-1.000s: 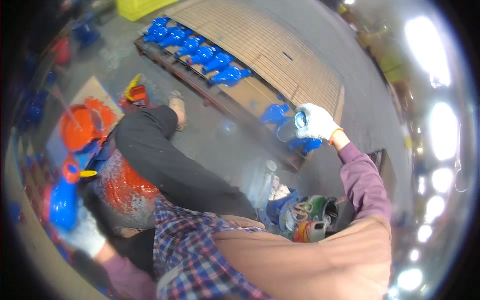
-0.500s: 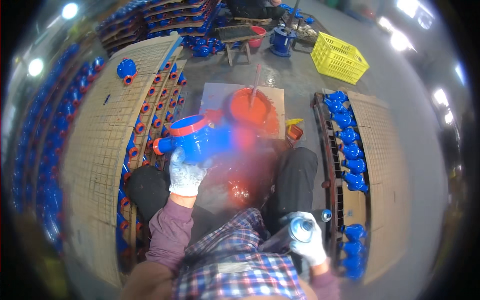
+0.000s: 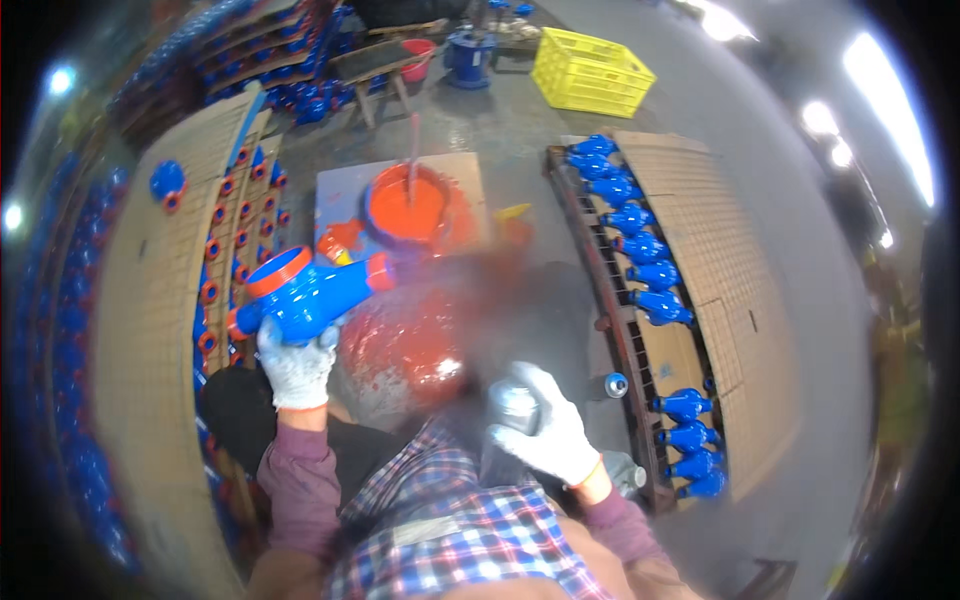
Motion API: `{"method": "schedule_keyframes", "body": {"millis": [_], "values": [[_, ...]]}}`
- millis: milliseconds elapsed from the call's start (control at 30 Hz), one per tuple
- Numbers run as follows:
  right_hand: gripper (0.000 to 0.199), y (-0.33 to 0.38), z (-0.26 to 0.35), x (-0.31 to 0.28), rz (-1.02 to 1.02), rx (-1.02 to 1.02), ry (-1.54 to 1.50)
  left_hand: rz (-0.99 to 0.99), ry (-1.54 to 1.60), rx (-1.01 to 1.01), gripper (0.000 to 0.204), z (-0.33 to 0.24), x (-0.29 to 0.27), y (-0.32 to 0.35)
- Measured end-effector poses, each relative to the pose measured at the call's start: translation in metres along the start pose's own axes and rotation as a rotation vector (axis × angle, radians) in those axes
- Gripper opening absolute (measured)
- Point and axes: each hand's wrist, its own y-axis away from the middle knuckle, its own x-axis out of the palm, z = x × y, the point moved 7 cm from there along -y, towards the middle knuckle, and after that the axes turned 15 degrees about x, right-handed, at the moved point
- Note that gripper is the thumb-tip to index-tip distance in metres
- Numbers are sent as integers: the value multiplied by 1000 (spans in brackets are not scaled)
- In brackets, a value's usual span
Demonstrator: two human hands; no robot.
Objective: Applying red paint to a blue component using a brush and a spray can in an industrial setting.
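Note:
My left hand point(image 3: 297, 370), in a white work glove, is closed around the underside of a blue water meter body point(image 3: 315, 305). Its wide round mouth and both pipe ends are orange-red. It is held up in front of my left knee, wide mouth upward. Before my lap, my right hand point(image 3: 553, 430), also gloved, wraps around a grey cylinder point(image 3: 514, 405), blurred and looking like a bottle or can. Farther ahead, a tub of orange-red paint point(image 3: 385, 222) with a stick point(image 3: 412, 160) in it stands on a paint-smeared board point(image 3: 338, 190).
Cardboard-topped stacks of blue meter bodies point(image 3: 145, 330) rise at my left. A rack point(image 3: 590, 250) with a row of blue meter bodies point(image 3: 640, 245) stands at my right, a small bottle point(image 3: 616, 385) beside it. Beyond are a yellow crate point(image 3: 590, 72) and a wooden stool point(image 3: 375, 65).
My right hand has moved inward and up from beside my right thigh with the grey cylinder. The view has turned right; my left hand still holds the water meter body.

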Motion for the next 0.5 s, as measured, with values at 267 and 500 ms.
{"method": "schedule_keyframes", "body": {"millis": [267, 500], "values": [[90, 4, -15, 15, 87, -20, -174, -50, -10, -35, 69, 17, -7, 9], [82, -2, 55, -89, -816, -216, -549, -114, 11, 30, 71, 4, -10, 14]]}}
